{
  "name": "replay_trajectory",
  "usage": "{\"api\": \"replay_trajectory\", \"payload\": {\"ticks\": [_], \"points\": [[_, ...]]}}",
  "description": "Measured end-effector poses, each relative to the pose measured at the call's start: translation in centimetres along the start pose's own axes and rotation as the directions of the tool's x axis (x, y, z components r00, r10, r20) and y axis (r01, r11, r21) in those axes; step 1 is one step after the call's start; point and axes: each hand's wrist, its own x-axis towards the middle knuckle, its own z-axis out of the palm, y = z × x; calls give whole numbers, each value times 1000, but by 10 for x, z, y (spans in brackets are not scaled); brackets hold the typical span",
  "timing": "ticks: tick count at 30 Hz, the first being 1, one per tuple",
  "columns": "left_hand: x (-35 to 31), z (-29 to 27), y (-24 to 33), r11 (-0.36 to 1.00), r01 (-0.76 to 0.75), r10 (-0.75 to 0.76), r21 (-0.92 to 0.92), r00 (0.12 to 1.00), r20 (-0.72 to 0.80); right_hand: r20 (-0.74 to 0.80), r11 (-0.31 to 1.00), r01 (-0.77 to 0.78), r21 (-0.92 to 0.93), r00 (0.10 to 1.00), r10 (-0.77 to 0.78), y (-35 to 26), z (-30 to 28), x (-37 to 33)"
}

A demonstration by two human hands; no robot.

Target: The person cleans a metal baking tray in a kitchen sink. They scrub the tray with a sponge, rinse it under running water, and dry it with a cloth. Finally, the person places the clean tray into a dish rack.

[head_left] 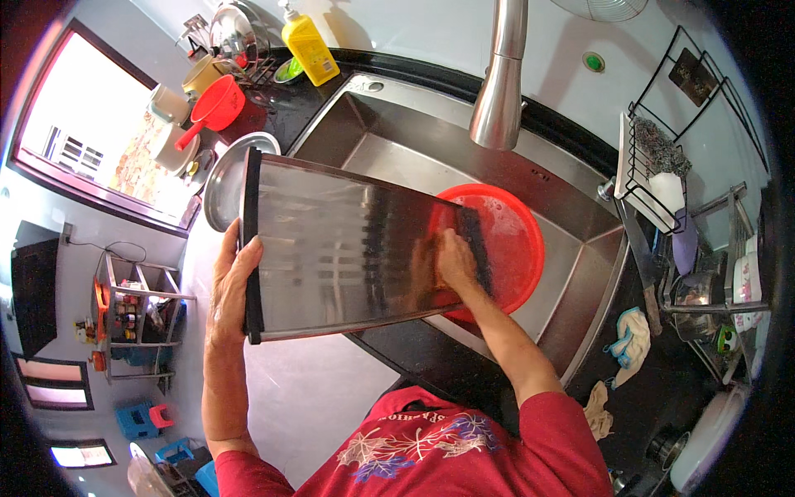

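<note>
A long, shiny metal panel (331,248) with black strips at both ends slants across the sink's near left corner. My left hand (232,277) grips the black strip at its left end, thumb on the upper face. My right hand (453,263) is closed and pressed to the face near the other end; whatever its fingers hold is hidden. That end lies over a red round basin (517,248) with water in it, standing in the steel sink (414,166). The hand's blurred reflection shows on the metal.
A steel faucet (497,91) hangs over the sink. To the left are a metal bowl (225,186), a red dipper (217,103) and a yellow bottle (310,50). A knife (642,257), a cloth glove (633,340) and a wire rack (650,195) are at the right.
</note>
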Motion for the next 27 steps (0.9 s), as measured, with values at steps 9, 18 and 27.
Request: {"api": "replay_trajectory", "payload": {"ticks": [9,18,27], "points": [[1,1,2,995,8,-4,-95,999,39,-1,880,-413,-236,905,425,79,-24,-3],[5,-1,5,998,-44,47,-54,998,51,-67,699,226,679,966,-248,-153,-68,-2],[-15,21,24,996,-85,84,7,990,110,-466,695,540,475,824,-321,-231,-62,65]]}}
